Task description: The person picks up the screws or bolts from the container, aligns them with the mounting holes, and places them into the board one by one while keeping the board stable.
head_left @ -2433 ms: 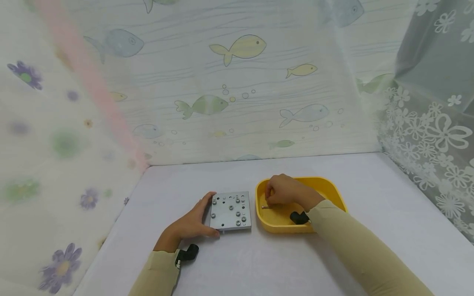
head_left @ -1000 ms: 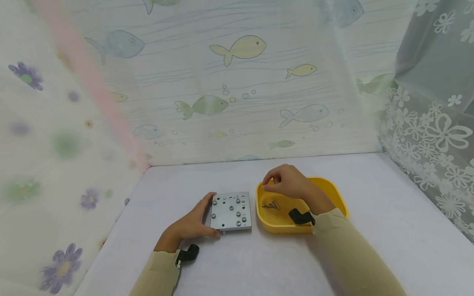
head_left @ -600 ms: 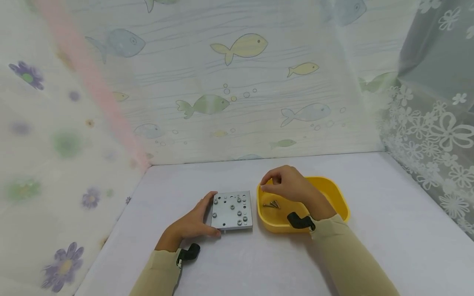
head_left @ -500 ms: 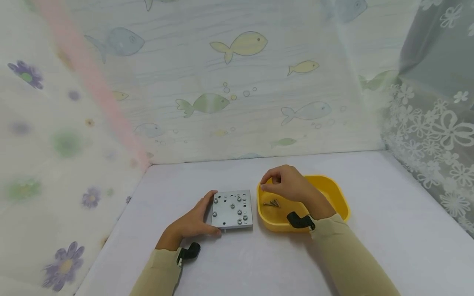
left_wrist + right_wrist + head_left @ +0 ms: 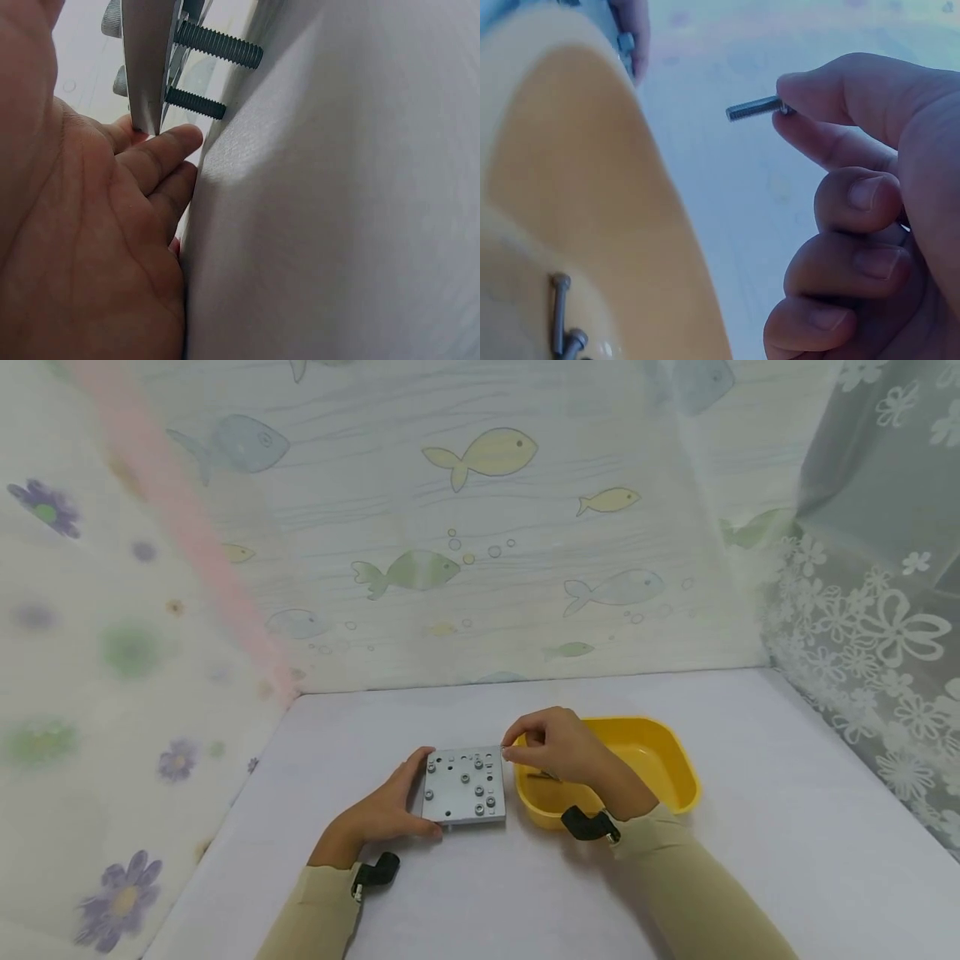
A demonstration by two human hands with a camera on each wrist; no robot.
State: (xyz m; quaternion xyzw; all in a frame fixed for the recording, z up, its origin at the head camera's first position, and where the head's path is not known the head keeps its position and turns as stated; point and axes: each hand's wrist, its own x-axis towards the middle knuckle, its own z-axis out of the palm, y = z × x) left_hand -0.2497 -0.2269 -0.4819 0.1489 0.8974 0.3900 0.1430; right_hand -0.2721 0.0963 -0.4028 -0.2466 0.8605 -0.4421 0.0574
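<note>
A silvery metal plate (image 5: pixel 448 797) with holes and several socket-head screws (image 5: pixel 466 778) lies on the table. My left hand (image 5: pixel 382 814) grips its left side, thumb at the front edge and a finger at the far corner. Threaded screw ends (image 5: pixel 217 45) stick out beneath the plate in the left wrist view. Between thumb and forefinger, my right hand (image 5: pixel 562 747) pinches a screw (image 5: pixel 754 108) by its head, shank pointing away from the fingertips. That hand is at the plate's far right corner, over the yellow tray's left rim.
Right of the plate stands a yellow tray (image 5: pixel 660 731), with a few loose screws (image 5: pixel 560 311) on its bottom. A white cloth covers the table (image 5: pixel 480 893). Printed fabric (image 5: pixel 495 610) hangs behind it and at both sides.
My right hand was down in the tray, then rose with the screw and moved left and slightly down to the plate's far right corner. The left hand keeps its hold.
</note>
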